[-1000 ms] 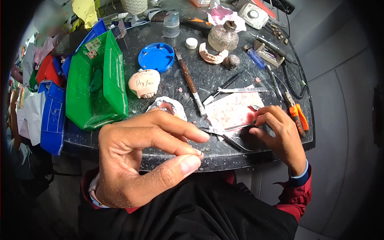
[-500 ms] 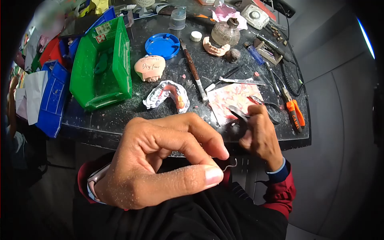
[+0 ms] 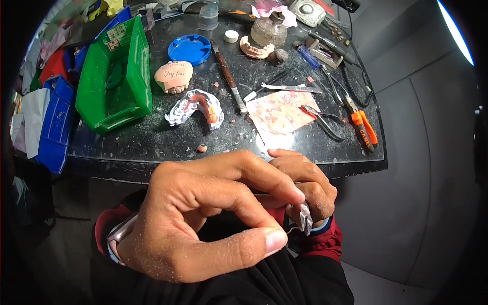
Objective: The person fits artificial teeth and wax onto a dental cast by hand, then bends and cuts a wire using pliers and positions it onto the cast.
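Note:
My left hand [image 3: 218, 218] is in the foreground, thumb and index finger pinched on a thin bent metal wire [image 3: 292, 230]. Only a short end of the wire pokes out past the fingertips. Just behind it, my right hand [image 3: 307, 185] is closed round what look like metal pliers, whose shiny jaws [image 3: 305, 219] show right beside the wire. The handles are hidden in the palm. Whether the jaws touch the wire, I cannot tell. On the bench beyond lies a plaster dental cast [image 3: 195, 109] with a pink and yellowish plate on it.
A green bin [image 3: 114, 81] and a blue bin [image 3: 55, 127] stand at the left. Another cast [image 3: 174, 77], a blue lid [image 3: 189, 50], a wooden-handled knife [image 3: 229, 76], a stained paper [image 3: 279, 114], cutters [image 3: 323, 122] and orange-handled pliers [image 3: 363, 127] lie on the dusty bench.
My right hand has come from above the stained paper down and in toward my left hand, bringing the metal tool beside the wire. My left hand keeps its pinch. The view has shifted slightly.

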`<move>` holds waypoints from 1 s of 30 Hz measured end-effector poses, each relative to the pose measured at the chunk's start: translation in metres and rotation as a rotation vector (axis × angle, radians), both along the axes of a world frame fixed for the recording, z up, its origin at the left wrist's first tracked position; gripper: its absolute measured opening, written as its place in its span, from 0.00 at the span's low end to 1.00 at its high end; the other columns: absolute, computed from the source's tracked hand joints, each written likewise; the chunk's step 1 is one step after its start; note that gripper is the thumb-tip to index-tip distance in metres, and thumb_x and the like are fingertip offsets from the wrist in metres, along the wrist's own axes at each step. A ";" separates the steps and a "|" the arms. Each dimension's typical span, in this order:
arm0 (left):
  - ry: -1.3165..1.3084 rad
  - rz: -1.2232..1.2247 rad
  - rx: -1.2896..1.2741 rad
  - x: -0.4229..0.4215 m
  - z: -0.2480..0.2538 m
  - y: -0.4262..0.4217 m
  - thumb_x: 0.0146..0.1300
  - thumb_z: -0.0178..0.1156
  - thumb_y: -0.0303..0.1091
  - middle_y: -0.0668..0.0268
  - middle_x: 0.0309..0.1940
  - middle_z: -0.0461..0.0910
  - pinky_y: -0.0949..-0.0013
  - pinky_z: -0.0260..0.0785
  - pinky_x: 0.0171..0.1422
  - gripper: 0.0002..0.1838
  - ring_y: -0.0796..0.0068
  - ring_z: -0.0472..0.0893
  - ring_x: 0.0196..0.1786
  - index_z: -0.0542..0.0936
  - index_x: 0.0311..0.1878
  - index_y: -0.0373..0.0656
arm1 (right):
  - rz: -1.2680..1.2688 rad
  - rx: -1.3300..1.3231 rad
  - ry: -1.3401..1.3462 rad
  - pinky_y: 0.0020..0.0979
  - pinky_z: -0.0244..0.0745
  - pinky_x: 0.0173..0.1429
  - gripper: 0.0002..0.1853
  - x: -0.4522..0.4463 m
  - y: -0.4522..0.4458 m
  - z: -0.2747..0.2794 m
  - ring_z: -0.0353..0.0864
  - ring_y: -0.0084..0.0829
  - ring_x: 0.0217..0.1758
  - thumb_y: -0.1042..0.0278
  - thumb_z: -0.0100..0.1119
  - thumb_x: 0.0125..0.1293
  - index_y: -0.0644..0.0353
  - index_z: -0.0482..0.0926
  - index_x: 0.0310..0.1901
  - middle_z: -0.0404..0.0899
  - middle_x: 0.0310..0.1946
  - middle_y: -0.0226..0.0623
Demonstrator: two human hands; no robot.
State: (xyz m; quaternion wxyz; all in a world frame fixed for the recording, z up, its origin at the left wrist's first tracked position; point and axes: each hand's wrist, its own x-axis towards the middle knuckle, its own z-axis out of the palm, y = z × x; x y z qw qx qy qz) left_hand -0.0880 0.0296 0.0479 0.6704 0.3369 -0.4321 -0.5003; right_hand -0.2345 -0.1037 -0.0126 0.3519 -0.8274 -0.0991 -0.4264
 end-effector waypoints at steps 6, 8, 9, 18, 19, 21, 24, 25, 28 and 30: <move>-0.047 -0.005 -0.001 0.000 -0.004 0.002 0.49 0.63 0.21 0.45 0.43 0.77 0.62 0.73 0.59 0.02 0.61 0.81 0.45 0.83 0.26 0.32 | 0.124 0.158 0.010 0.39 0.77 0.31 0.23 0.000 0.002 -0.009 0.78 0.39 0.27 0.54 0.55 0.64 0.66 0.65 0.23 0.75 0.26 0.48; -0.051 -0.012 0.019 0.000 -0.005 0.004 0.49 0.63 0.21 0.45 0.43 0.77 0.62 0.73 0.59 0.02 0.62 0.81 0.45 0.83 0.26 0.32 | 0.113 0.124 -0.017 0.36 0.74 0.27 0.23 0.002 0.003 -0.010 0.77 0.39 0.25 0.54 0.56 0.64 0.65 0.64 0.22 0.74 0.25 0.48; -0.058 -0.018 0.026 0.000 -0.006 0.004 0.49 0.62 0.20 0.45 0.43 0.77 0.62 0.73 0.59 0.02 0.61 0.81 0.45 0.83 0.26 0.32 | 0.107 0.107 -0.030 0.34 0.72 0.25 0.23 0.003 0.002 -0.011 0.77 0.39 0.24 0.55 0.56 0.64 0.65 0.64 0.22 0.74 0.24 0.47; 0.069 -0.002 0.109 -0.007 -0.005 0.012 0.47 0.61 0.16 0.44 0.40 0.78 0.50 0.74 0.56 0.03 0.52 0.82 0.45 0.81 0.27 0.28 | 0.118 -0.034 -0.148 0.35 0.73 0.27 0.24 0.010 -0.009 -0.010 0.76 0.39 0.24 0.54 0.55 0.64 0.62 0.60 0.20 0.75 0.25 0.47; -0.007 0.017 0.058 -0.005 -0.005 0.012 0.47 0.61 0.16 0.43 0.39 0.79 0.52 0.75 0.55 0.03 0.53 0.82 0.44 0.81 0.27 0.29 | 0.122 -0.033 -0.156 0.38 0.74 0.29 0.24 0.012 -0.010 -0.009 0.77 0.40 0.25 0.53 0.55 0.64 0.62 0.61 0.20 0.75 0.25 0.47; -0.089 0.066 -0.005 -0.004 -0.006 0.011 0.44 0.61 0.16 0.44 0.37 0.80 0.57 0.77 0.51 0.03 0.54 0.83 0.42 0.82 0.25 0.30 | 0.100 -0.046 -0.149 0.38 0.74 0.30 0.24 0.012 -0.009 -0.008 0.77 0.40 0.25 0.53 0.55 0.63 0.62 0.61 0.20 0.76 0.25 0.47; -0.126 0.118 -0.032 -0.006 -0.008 0.010 0.42 0.61 0.17 0.45 0.34 0.81 0.62 0.78 0.48 0.03 0.56 0.84 0.41 0.82 0.24 0.31 | 0.104 -0.037 -0.144 0.39 0.74 0.30 0.24 0.012 -0.009 -0.008 0.76 0.40 0.25 0.53 0.56 0.63 0.62 0.61 0.20 0.76 0.25 0.47; -0.127 0.129 -0.029 -0.007 -0.008 0.010 0.42 0.61 0.17 0.45 0.34 0.81 0.63 0.78 0.48 0.03 0.56 0.84 0.40 0.82 0.23 0.31 | 0.110 -0.029 -0.143 0.38 0.74 0.30 0.24 0.012 -0.010 -0.009 0.76 0.40 0.25 0.53 0.56 0.63 0.62 0.61 0.20 0.76 0.25 0.47; -0.119 0.177 -0.061 -0.011 -0.008 0.010 0.41 0.61 0.17 0.46 0.32 0.81 0.63 0.79 0.47 0.03 0.57 0.84 0.39 0.81 0.23 0.32 | 0.126 -0.032 -0.113 0.38 0.74 0.29 0.24 0.010 -0.011 -0.010 0.76 0.40 0.25 0.53 0.57 0.62 0.62 0.60 0.20 0.75 0.25 0.47; -0.089 0.225 -0.122 -0.017 -0.011 0.007 0.42 0.61 0.17 0.48 0.31 0.82 0.64 0.79 0.46 0.02 0.58 0.84 0.38 0.81 0.22 0.32 | 0.122 -0.046 -0.114 0.37 0.73 0.27 0.24 0.009 -0.011 -0.011 0.75 0.40 0.24 0.53 0.56 0.63 0.62 0.60 0.20 0.75 0.25 0.47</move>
